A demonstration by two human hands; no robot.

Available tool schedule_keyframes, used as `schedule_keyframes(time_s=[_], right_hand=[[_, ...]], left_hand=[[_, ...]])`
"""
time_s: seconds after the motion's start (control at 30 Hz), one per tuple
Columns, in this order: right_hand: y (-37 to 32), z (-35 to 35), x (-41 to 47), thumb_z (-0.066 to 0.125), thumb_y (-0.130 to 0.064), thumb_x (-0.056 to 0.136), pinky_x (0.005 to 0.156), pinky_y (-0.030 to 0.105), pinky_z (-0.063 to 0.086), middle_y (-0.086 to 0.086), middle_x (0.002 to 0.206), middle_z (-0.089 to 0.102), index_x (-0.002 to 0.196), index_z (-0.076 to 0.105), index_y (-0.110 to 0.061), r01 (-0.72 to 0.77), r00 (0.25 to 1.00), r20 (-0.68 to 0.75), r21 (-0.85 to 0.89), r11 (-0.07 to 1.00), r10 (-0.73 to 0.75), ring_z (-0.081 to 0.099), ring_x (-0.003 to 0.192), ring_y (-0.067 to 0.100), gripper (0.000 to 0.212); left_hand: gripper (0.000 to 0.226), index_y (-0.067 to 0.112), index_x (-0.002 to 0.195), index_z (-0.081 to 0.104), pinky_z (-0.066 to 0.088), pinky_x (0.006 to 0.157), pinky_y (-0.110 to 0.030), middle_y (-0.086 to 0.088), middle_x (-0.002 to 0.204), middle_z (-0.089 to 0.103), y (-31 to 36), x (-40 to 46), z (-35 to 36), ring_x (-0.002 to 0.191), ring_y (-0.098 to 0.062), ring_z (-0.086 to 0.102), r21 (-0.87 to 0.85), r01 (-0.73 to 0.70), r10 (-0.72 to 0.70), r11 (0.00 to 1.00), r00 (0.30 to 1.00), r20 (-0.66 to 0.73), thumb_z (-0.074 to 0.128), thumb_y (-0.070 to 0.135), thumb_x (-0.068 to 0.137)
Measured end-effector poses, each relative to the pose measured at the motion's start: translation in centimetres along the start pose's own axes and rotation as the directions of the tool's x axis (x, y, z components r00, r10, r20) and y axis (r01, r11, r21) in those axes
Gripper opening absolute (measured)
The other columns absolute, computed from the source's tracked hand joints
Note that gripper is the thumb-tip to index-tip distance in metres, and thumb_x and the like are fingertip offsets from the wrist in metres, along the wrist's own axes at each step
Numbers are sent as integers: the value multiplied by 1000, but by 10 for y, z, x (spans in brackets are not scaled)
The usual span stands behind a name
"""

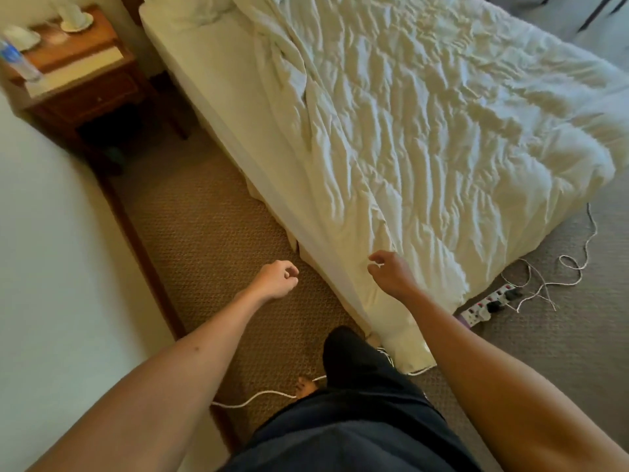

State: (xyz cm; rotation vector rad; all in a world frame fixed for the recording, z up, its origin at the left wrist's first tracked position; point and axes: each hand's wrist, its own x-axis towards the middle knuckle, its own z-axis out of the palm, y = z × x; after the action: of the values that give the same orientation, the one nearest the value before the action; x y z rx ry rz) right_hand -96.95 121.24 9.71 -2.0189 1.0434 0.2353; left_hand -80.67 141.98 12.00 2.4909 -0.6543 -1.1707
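Observation:
A bed with a crumpled white duvet (425, 131) fills the upper right. Along the duvet's left side runs a strip of bare white sheet (218, 97). My left hand (277, 279) hangs over the carpet beside the bed's near corner, fingers loosely curled, holding nothing. My right hand (391, 272) hovers over the duvet's near edge, fingers loosely curled, with nothing gripped. Both arms reach forward from the bottom of the view.
A wooden nightstand (85, 83) with a plastic bottle (17, 59) stands at the upper left by the wall. A patterned carpet strip (211, 240) runs between wall and bed. A power strip (490, 301) with tangled cables lies at the bed's foot. A white cable (252, 398) crosses near my foot.

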Motion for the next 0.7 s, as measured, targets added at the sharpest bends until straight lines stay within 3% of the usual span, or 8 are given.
schedule_keyframes(time_s=[0.3, 0.43, 0.7], right_hand=[[-30, -4, 114, 57, -19, 94, 85, 25, 40, 12, 131, 60, 123, 64, -10, -184, 975, -95, 176, 967, 203, 56, 119, 27, 31], [-52, -11, 154, 55, -18, 94, 91, 31, 43, 10, 131, 59, 124, 63, -10, -228, 965, -82, 195, 954, 248, 54, 120, 26, 32], [-72, -13, 238, 59, -19, 93, 97, 35, 44, 10, 142, 49, 137, 51, -13, -384, 914, -39, 241, 891, 404, 49, 126, 26, 45]], left_hand=[[31, 13, 125, 61, 42, 86, -25, -7, 125, 62, 45, 139, -92, 115, -23, 58, 201, -172, 139, 964, 976, 166, 53, 19, 96], [34, 13, 126, 60, 49, 95, -33, -8, 126, 62, 71, 205, -131, 113, -24, 58, 348, -245, 152, 905, 950, 273, 50, 17, 94], [37, 18, 129, 57, 50, 92, -38, -9, 132, 56, 114, 313, -174, 112, -25, 57, 431, -378, 182, 819, 884, 430, 49, 18, 93]])
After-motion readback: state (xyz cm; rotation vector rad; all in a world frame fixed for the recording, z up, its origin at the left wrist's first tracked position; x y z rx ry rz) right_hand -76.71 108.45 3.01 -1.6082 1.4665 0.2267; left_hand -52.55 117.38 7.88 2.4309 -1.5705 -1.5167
